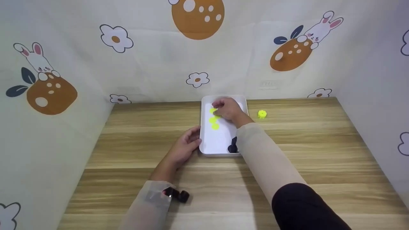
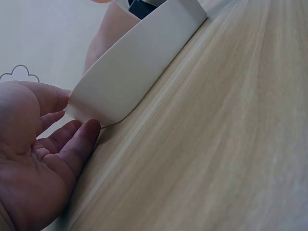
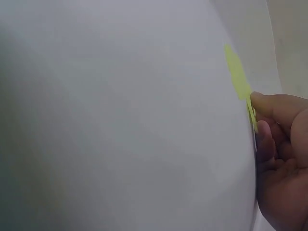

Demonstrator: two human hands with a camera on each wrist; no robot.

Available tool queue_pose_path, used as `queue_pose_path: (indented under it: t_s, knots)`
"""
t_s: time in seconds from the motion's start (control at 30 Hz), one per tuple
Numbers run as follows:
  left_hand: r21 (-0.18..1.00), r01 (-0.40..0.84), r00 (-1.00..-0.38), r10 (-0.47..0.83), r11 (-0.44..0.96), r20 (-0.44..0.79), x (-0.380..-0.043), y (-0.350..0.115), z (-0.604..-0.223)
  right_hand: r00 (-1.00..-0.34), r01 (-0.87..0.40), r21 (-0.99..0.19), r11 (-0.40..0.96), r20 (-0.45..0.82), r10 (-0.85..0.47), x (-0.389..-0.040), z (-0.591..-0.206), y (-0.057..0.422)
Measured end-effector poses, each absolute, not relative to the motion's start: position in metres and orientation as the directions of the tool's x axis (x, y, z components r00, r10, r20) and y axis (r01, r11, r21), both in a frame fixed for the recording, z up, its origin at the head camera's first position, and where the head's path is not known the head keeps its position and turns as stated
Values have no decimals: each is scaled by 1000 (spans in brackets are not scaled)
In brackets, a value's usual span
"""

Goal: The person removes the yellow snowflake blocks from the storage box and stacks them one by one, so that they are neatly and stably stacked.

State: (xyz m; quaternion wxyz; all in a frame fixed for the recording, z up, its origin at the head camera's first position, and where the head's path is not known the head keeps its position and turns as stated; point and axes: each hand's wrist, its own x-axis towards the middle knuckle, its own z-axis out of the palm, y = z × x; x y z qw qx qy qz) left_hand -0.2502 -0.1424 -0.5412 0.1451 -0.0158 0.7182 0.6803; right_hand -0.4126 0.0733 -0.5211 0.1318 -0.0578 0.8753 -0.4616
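Note:
A white rectangular tray (image 1: 219,140) lies on the wooden table. My left hand (image 1: 185,145) is at its left side, fingertips and thumb against the outer wall; the left wrist view shows them at a rounded corner of the tray (image 2: 125,72). Over the tray's far half, my right hand (image 1: 228,110) pinches a thin yellow piece (image 3: 252,115) between thumb and finger, low over the white surface. Several flat, round yellow pieces (image 1: 215,126) lie in a loose line in the tray, partly hidden by that hand. Another yellow piece (image 3: 236,72) lies just beyond the pinched one.
A thicker yellow piece with a scalloped edge (image 1: 262,114) sits on the table (image 1: 303,137) right of the tray. Behind the table hangs a patterned cloth (image 1: 159,64). A black wrist camera (image 1: 232,147) on my right arm overlaps the tray's near right corner.

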Motion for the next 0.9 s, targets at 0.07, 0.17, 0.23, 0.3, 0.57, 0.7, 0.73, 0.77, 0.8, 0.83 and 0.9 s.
queue_pose_path:
  t_s: [0.07,0.17,0.23,0.3,0.57,0.7,0.73,0.77,0.8,0.83,0.9]
  knots:
    - [975,-210,-959,178,72,-220,-250,-142,-542,-958,21,-820,572,-180,-223,-412,-520,72]
    - [977,-201,-961,178,70,-210,-250,-142,-541,-957,18,-818,575,-181,-227,-411,-520,71]
    - [979,-195,-962,181,61,-203,-250,-141,-541,-957,13,-818,575,-177,-231,-411,-519,71]
    - [979,-194,-963,181,60,-202,-250,-141,-541,-955,8,-816,578,-177,-236,-411,-518,70]
    - [986,-148,-966,204,75,-160,-248,-142,-543,-954,-4,-824,567,-167,-249,-409,-515,69]
    - [985,-153,-967,195,77,-166,-249,-142,-542,-956,-1,-819,574,-168,-242,-410,-516,69]
    - [985,-154,-967,194,81,-167,-250,-142,-542,-956,2,-817,577,-171,-239,-411,-517,69]
    - [984,-159,-966,191,84,-173,-250,-142,-542,-956,7,-814,581,-176,-235,-411,-517,69]
    - [983,-162,-966,189,87,-176,-250,-142,-542,-956,9,-813,583,-178,-233,-412,-518,69]
    - [982,-163,-966,186,91,-178,-250,-142,-543,-956,10,-812,584,-178,-231,-412,-519,69]
    - [982,-164,-967,183,98,-180,-250,-143,-543,-958,3,-811,586,-170,-231,-413,-520,69]
